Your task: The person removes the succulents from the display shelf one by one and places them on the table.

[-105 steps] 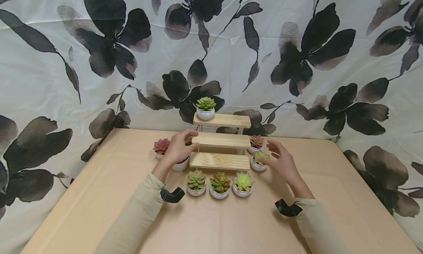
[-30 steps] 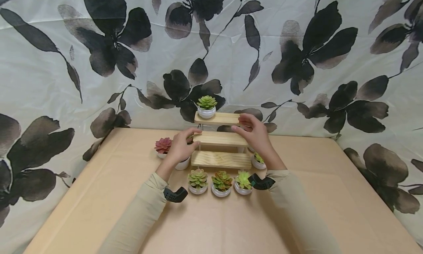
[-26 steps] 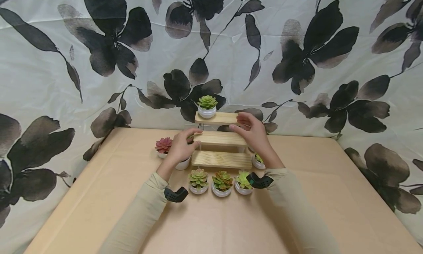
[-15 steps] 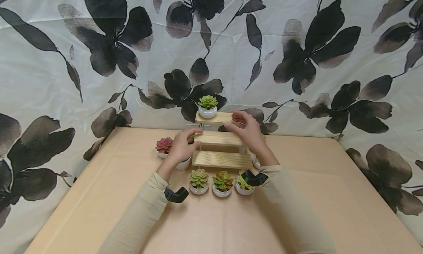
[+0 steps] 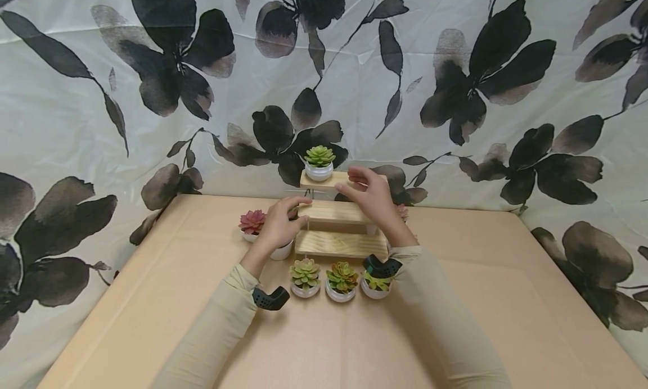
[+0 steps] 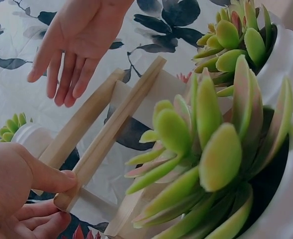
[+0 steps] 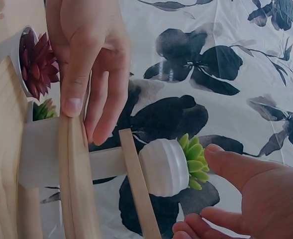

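A three-tier wooden plant stand (image 5: 340, 245) stands on the table. On the left of its top tier sits a green succulent in a white pot (image 5: 319, 171). My left hand (image 5: 276, 225) pinches the left end of the middle board (image 6: 114, 124), thumb above and fingers below. My right hand (image 5: 373, 197) hovers over the right part of the top tier, thumb and fingers apart and holding nothing. In the right wrist view, its thumb is close to the green leaves (image 7: 193, 162) of the top succulent.
Several potted succulents surround the stand: a green one (image 5: 305, 274), a reddish-green one (image 5: 341, 276) and a bright green one (image 5: 376, 285) in front, a pink one (image 5: 252, 222) at left. Another pink one (image 5: 403, 211) is partly hidden at right. A floral cloth (image 5: 354, 68) hangs behind the table.
My right hand has gone from beside the pots at the right to over the top tier, drifting left toward the top succulent. My left hand keeps its hold on the middle board.
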`<state>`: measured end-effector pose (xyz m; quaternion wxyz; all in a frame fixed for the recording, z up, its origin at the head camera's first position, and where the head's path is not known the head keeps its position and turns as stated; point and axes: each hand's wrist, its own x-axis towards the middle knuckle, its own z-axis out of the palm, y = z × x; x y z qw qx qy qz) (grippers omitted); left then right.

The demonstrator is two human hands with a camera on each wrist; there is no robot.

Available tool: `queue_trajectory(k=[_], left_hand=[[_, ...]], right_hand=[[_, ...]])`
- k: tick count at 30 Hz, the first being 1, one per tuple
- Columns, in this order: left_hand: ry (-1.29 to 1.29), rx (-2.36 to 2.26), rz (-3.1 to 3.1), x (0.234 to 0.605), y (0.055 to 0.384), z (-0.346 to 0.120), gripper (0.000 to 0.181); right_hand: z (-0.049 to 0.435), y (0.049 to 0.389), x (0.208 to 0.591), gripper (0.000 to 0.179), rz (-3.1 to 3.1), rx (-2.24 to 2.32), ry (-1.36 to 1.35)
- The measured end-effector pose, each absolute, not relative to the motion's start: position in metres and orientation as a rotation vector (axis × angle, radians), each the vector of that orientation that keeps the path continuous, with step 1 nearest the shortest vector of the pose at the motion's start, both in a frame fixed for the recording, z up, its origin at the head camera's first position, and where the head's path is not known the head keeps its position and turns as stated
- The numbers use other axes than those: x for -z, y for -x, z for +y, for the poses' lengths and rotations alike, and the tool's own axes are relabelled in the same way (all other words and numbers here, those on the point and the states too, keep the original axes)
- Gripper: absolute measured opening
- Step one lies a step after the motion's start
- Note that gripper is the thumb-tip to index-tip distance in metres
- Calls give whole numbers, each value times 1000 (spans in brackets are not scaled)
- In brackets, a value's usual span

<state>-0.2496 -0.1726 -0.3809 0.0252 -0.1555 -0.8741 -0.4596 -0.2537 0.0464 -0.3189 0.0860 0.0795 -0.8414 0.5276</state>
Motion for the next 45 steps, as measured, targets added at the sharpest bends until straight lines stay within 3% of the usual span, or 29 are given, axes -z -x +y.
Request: queue_trajectory(k=[45], left_hand=[[509, 1459, -2679, 382, 251, -176, 36]], right_hand=[[6, 295, 319, 61, -2541, -1528, -134]])
